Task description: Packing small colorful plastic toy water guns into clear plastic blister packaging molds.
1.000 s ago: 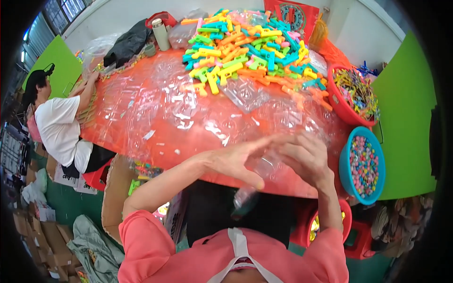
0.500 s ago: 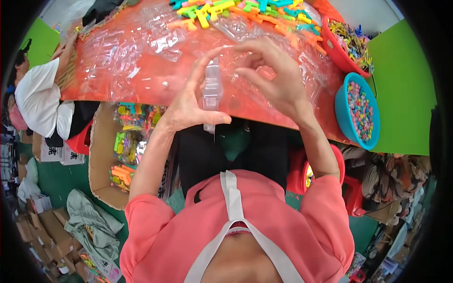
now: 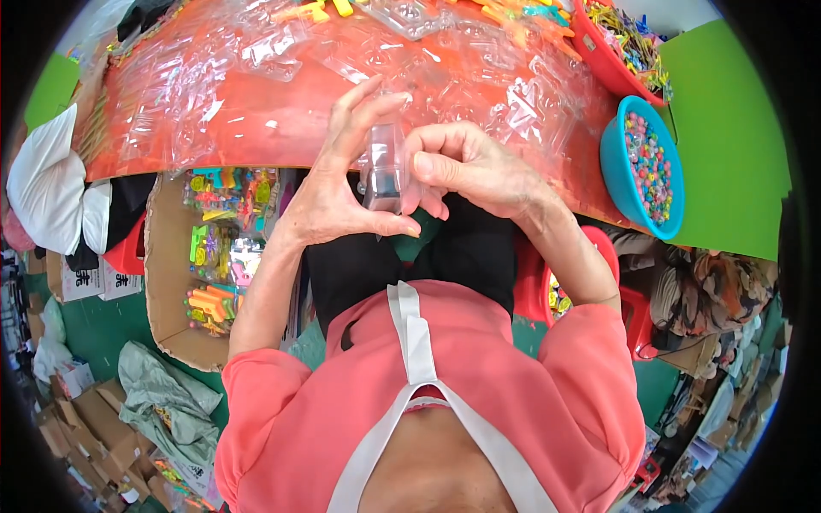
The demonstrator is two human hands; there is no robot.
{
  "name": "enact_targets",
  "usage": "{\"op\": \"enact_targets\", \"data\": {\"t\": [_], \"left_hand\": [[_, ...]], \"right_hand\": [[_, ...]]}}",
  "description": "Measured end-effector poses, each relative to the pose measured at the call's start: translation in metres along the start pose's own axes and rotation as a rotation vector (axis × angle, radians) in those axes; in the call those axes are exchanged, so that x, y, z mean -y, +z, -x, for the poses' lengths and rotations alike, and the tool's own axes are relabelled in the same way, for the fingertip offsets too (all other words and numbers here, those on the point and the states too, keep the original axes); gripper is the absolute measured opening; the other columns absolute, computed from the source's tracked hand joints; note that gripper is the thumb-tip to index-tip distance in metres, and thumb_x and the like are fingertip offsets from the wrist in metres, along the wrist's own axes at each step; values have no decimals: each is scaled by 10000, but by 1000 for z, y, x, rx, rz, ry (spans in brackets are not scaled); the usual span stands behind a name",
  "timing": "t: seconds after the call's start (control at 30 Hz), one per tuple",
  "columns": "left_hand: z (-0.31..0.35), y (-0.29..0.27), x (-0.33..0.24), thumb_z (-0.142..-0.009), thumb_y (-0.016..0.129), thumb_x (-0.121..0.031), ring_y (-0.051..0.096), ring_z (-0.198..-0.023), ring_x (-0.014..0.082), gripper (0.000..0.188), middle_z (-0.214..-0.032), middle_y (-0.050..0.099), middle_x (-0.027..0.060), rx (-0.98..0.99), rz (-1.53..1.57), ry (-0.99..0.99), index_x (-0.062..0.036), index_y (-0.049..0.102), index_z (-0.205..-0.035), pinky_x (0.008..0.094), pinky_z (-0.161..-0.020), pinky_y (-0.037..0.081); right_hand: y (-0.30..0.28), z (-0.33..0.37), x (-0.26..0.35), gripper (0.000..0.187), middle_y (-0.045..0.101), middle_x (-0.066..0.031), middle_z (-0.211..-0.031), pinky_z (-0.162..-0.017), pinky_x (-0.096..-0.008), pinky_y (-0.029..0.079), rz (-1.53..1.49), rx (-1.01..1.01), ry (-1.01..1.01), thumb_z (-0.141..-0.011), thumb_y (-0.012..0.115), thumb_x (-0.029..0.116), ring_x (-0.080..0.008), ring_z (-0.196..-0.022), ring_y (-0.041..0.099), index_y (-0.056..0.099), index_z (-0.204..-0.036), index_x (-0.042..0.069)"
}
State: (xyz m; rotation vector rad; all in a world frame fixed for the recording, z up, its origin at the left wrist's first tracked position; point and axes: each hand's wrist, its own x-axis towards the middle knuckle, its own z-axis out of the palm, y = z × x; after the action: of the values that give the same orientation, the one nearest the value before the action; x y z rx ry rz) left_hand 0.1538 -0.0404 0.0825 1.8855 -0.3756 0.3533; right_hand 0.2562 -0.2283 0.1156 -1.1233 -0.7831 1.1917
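A clear shell (image 3: 384, 162) stands just above the lap at the middle of the frame, its long axis running nearly up and down the frame, before the near edge of a red table (image 3: 286, 144). The left hand (image 3: 332, 192) spans it lengthwise, fingers arched past its upper end and thumb crossing below its lower end, the shell clamped between them. The right hand (image 3: 481, 171) comes in from the right, fingers curled and thumb bent at the shell's right edge, so the shell lies immediately left of those fingertips. Both hands are close to it, the left bearing it, the right alongside its long side. Whether the right thumb and forefinger pinch that edge or merely rest against it cannot be told.

The shell's far side and parts of its rim are hidden by fingers, and its see-through walls make its contents, if any, hard to make out. More clear packs (image 3: 523, 111) blur together in glare on the table. Yellow toys (image 3: 304, 12) are cut off at the top edge; at far left, only a co-worker's white sleeve (image 3: 50, 179) and part of the body show.
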Motion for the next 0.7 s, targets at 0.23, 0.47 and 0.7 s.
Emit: {"op": "enact_targets", "data": {"t": [0.23, 0.47, 0.7], "left_hand": [[4, 4, 6, -457, 978, -247, 393, -1362, 287, 1198, -1570, 146, 107, 7, 155, -30, -201, 360, -1483, 450, -970, 494], [2, 5, 11, -445, 982, -263, 306, -1414, 286, 1226, -1575, 141, 116, 22, 167, 71, -187, 347, -1491, 459, -1044, 422], [14, 14, 7, -658, 843, -432, 224, -1451, 377, 1062, -1567, 199, 223, -130, -92, 112, -105, 302, -1510, 502, -1134, 269]], "right_hand": [[2, 0, -11, 314, 691, -73, -800, -572, -230, 486, -63, 14, -42, -961, 628, 337, -88, -622, 595, 639, -941, 24], [9, 3, -2, 278, 695, -85, -797, -559, -237, 491, -103, -4, -25, -961, 622, 279, -94, -601, 596, 638, -961, 1], [22, 3, 5, 128, 630, 12, -710, -522, -205, 431, 177, -168, -9, -915, 586, 135, -37, -568, 533, 652, -871, 33]]}}
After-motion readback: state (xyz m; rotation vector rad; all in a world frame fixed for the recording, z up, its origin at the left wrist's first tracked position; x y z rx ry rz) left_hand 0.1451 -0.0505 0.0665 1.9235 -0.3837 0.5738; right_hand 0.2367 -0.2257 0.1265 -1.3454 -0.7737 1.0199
